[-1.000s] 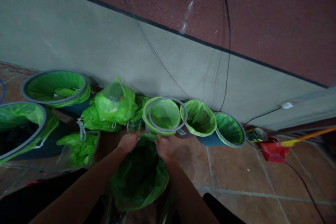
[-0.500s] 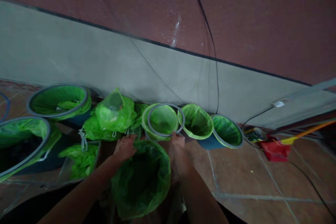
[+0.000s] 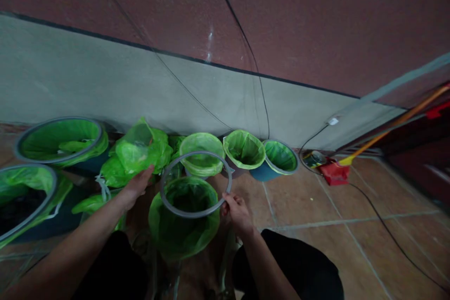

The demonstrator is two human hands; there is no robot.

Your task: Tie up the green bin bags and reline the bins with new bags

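My right hand [image 3: 239,212] pinches the near right edge of a grey ring [image 3: 191,214], a bin rim. The ring hangs tilted above a bin lined with a green bag [image 3: 181,243], which stands between my legs. Its far edge overlaps a second lined bin [image 3: 204,138] by the wall. My left hand [image 3: 138,188] is off the ring, to its left, with the fingers stretched out beside a knotted green trash bag [image 3: 140,150]. Whether it touches that bag I cannot tell.
Two large lined bins with grey rims [image 3: 58,158] stand at the left. Along the wall to the right are a lined bin [image 3: 246,147] and a rimmed one [image 3: 283,161]. Farther right lie a red dustpan [image 3: 334,173], a yellow-orange handle [image 3: 379,136] and a black cable [image 3: 383,225].
My right hand has brought the grey ring from over the wall-side bin toward me, above the near bin. My left hand has moved away leftward from the near bin's edge. The view has shifted right.
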